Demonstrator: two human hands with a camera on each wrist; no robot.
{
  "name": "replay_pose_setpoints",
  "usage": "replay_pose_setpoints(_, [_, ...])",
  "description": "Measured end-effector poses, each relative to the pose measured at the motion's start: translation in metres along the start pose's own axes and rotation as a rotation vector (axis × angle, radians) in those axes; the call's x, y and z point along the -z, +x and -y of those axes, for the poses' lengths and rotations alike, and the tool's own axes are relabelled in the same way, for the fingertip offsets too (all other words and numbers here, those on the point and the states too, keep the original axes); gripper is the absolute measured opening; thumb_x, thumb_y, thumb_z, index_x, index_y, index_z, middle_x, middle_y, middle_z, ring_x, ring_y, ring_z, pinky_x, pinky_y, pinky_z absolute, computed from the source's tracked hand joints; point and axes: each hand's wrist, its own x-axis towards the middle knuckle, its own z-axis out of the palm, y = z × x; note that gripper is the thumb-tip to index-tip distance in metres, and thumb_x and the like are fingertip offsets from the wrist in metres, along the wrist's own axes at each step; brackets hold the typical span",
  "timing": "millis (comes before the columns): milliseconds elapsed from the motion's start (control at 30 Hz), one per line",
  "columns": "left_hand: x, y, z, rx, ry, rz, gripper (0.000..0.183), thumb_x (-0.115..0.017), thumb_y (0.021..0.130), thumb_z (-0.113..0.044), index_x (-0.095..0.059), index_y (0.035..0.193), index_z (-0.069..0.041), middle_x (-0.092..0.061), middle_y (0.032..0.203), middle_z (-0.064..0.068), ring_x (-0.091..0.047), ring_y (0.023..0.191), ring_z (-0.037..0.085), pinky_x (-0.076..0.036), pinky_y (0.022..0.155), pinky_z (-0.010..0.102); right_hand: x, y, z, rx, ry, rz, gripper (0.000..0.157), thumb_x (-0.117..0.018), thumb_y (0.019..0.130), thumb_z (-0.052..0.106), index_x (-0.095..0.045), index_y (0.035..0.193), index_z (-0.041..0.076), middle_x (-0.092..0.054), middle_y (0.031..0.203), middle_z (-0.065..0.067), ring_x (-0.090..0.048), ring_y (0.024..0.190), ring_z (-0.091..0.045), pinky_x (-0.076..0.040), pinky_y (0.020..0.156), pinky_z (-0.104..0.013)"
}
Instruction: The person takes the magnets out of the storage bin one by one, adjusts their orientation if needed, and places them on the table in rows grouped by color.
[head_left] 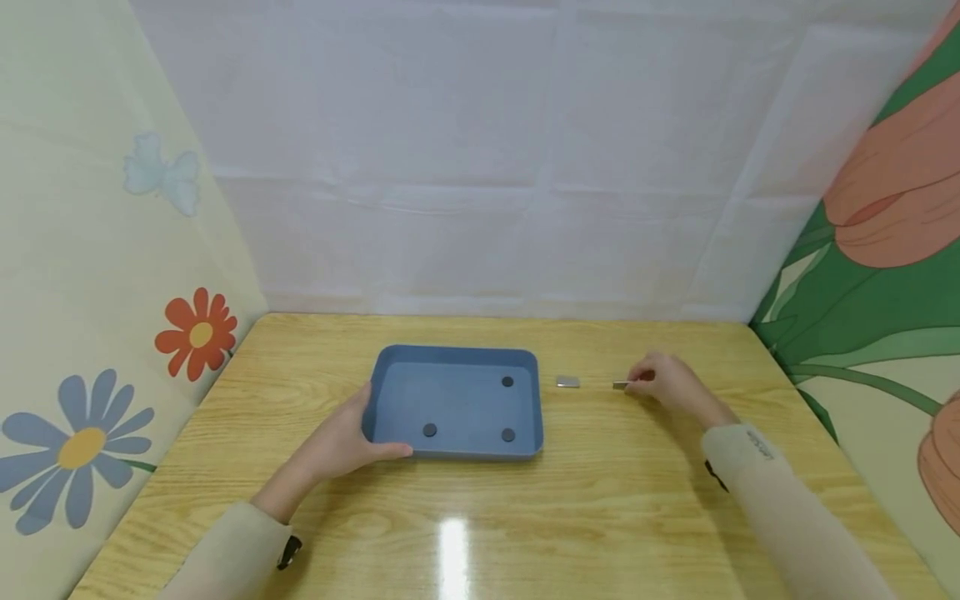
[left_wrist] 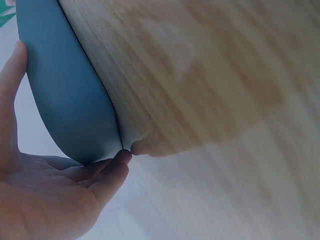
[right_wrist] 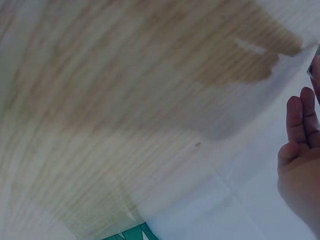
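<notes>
One blue tray [head_left: 457,358] sits on the wooden table [head_left: 600,500], its long axis running left to right across the person's front, and three small dark discs [head_left: 507,382] lie inside it: one toward the far right corner, two along the near side. The left hand [head_left: 347,437] grips the tray's near left corner, thumb curled along the near wall and fingers wrapped round the outside. To the tray's right lie two small silvery flat pieces. One [head_left: 567,382] rests alone on the table just beside the tray. The other [head_left: 620,385] is pinched at the fingertips of the right hand [head_left: 667,382], low at the tabletop, its long side pointing left toward the tray.
</notes>
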Motion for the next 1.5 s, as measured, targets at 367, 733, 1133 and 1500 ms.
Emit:
replay_pose_setpoints(367, [-0.001, 0.0, 0.0, -0.013, -0.015, -0.006, 0.138, -0.083, 0.077, -0.065, -0.002, 0.162, 0.007, -0.014, 0.169, 0.032, -0.024, 0.153, 0.053, -0.033, 0.12, 0.068, -0.005, 0.002, -0.007, -0.006, -0.011, -0.004, 0.022, -0.074, 0.096, 0.021, -0.078, 0.112, 0.006, -0.07, 0.097, -0.01, -0.06, 0.086, -0.019, -0.052, 0.075, -0.035])
replay_pose_setpoints(733, [0.0, -0.001, -0.001, -0.013, -0.01, -0.006, 0.138, -0.083, 0.077, -0.064, -0.002, 0.162, 0.008, -0.014, 0.169, 0.032, -0.024, 0.153, 0.053, -0.034, 0.12, 0.067, -0.006, 0.001, -0.005, 0.011, -0.024, -0.013, 0.021, -0.074, 0.095, 0.02, -0.078, 0.112, 0.007, -0.07, 0.097, -0.01, -0.061, 0.087, -0.019, -0.055, 0.078, -0.041])
replay_pose_setpoints(1133, [0.0, -0.001, -0.001, -0.011, -0.011, -0.005, 0.138, -0.083, 0.077, -0.064, -0.002, 0.162, 0.009, -0.014, 0.169, 0.033, -0.024, 0.153, 0.054, -0.034, 0.12, 0.067, -0.009, 0.001, -0.009, -0.005, -0.007, -0.001, 0.027, -0.074, 0.096, 0.023, -0.076, 0.119, 0.008, -0.07, 0.103, -0.01, -0.062, 0.09, -0.021, -0.055, 0.078, -0.04])
replay_pose_setpoints(1500, [-0.001, 0.0, 0.0, -0.001, -0.007, -0.009, 0.138, -0.083, 0.077, -0.064, -0.002, 0.162, 0.008, -0.015, 0.169, 0.032, -0.025, 0.153, 0.053, -0.035, 0.119, 0.067, 0.008, 0.015, 0.029, 0.006, -0.012, -0.005, 0.045, -0.071, 0.098, 0.025, -0.065, 0.139, 0.008, -0.069, 0.098, -0.008, -0.059, 0.087, -0.02, -0.05, 0.074, -0.035])
